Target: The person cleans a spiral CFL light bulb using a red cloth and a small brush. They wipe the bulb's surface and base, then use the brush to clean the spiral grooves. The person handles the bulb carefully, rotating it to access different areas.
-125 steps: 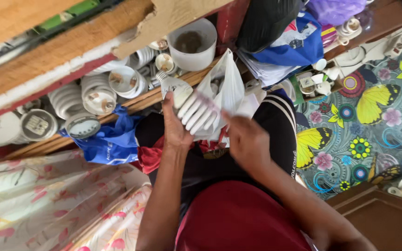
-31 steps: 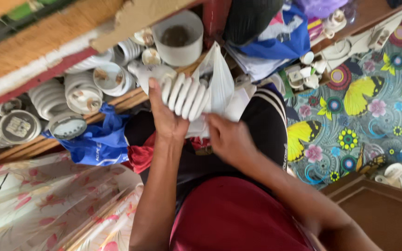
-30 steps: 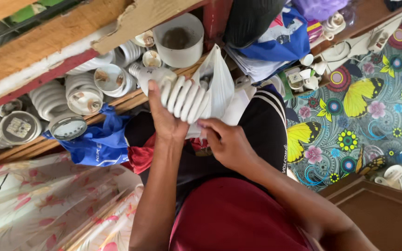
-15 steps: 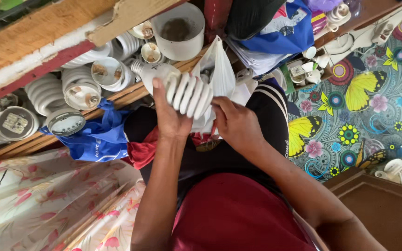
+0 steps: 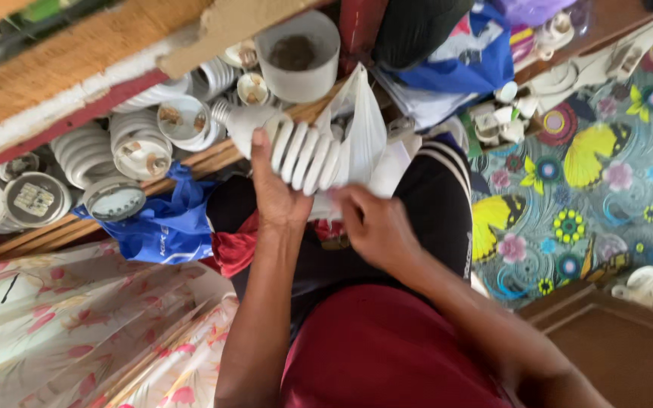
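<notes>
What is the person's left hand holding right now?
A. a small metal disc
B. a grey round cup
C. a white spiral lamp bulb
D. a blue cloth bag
C: the left hand grips a white spiral lamp bulb by its coils, its base pointing away, while the right hand pinches the thin plastic bag behind it; the blue cloth bag lies untouched to the side.

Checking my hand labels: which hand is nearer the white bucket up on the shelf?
Left. The left hand holds the spiral bulb just below the white bucket; the right hand sits lower, farther off.
</notes>
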